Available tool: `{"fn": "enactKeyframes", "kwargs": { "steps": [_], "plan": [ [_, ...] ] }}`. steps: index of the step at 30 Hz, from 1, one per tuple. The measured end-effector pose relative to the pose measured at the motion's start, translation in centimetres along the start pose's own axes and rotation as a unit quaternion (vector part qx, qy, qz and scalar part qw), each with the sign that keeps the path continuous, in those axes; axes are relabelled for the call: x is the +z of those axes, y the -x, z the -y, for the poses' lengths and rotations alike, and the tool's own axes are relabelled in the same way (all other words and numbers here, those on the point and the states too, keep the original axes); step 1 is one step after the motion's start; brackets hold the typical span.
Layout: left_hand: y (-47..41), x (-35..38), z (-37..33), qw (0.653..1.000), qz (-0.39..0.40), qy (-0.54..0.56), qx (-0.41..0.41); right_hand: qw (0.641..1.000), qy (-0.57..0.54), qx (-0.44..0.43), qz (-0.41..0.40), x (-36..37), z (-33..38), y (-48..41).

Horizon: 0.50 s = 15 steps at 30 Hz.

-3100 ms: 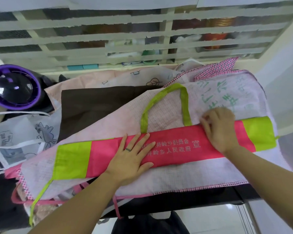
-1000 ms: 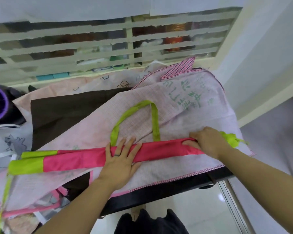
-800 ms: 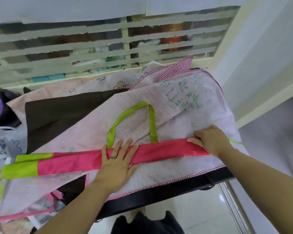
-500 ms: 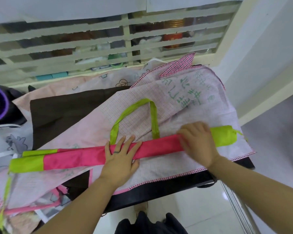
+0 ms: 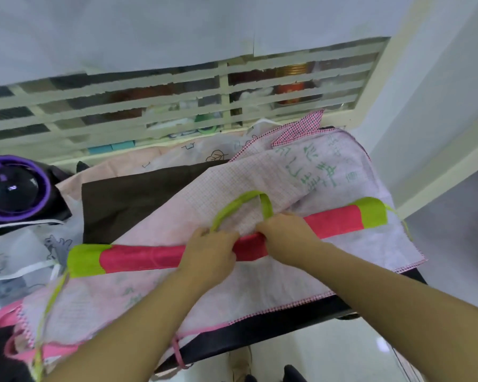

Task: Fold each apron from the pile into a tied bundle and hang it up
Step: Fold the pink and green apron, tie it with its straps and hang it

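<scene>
Atop the apron pile (image 5: 260, 288), left hand (image 5: 208, 253) and right hand (image 5: 284, 233) seemingly grip the rolled apron (image 5: 138, 257) mid-length.

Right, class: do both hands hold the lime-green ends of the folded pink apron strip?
No: left hand and right hand grip the folded pink apron strip near its middle.

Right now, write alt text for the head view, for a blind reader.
A person's left grip and right grip hold the middle of a rolled pink apron with green ends, lying across a pile of aprons. Its green loop lies just beyond them.
</scene>
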<state>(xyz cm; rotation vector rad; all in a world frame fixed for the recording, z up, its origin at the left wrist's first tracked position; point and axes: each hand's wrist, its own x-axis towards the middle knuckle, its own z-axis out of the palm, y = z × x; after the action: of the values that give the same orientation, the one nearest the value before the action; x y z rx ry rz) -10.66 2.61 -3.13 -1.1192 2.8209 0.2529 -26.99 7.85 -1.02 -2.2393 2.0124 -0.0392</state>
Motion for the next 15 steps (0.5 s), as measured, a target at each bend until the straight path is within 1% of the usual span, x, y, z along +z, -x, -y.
{"fn": "enactKeyframes", "kwargs": {
  "steps": [1,3,5,6,8,11,13,15],
  "plan": [
    [-0.1,-1.7,0.0,0.999,0.019,0.04,-0.005,1.0,-0.013,0.011,0.016,-1.5,-0.1,-0.2],
    [-0.8,-6.5,0.5,0.988,0.053,0.143,-0.006,0.994,-0.086,0.034,0.055,-5.0,-0.2,-0.8],
    [-1.3,-11.1,1.3,0.962,0.074,0.263,-0.002,0.978,-0.197,0.047,0.04,-8.9,-0.2,-1.2],
    [-1.6,-13.1,1.6,0.947,0.062,0.316,-0.005,0.965,-0.255,0.05,0.02,-10.7,-0.3,-1.3],
    [-1.7,-17.0,1.8,0.915,-0.005,0.404,0.0,0.939,-0.34,0.042,-0.039,-14.0,-0.4,-1.8],
    [-1.9,-21.5,1.2,0.838,-0.107,0.534,0.027,0.905,-0.408,0.025,-0.115,-18.5,0.5,-2.8],
    [-1.9,-23.8,0.4,0.776,-0.154,0.61,0.043,0.863,-0.484,-0.001,-0.145,-21.2,1.6,-3.3],
    [-2.0,-25.9,-0.5,0.711,-0.182,0.678,0.041,0.824,-0.543,-0.034,-0.156,-23.2,2.5,-3.5]
  ]
}}
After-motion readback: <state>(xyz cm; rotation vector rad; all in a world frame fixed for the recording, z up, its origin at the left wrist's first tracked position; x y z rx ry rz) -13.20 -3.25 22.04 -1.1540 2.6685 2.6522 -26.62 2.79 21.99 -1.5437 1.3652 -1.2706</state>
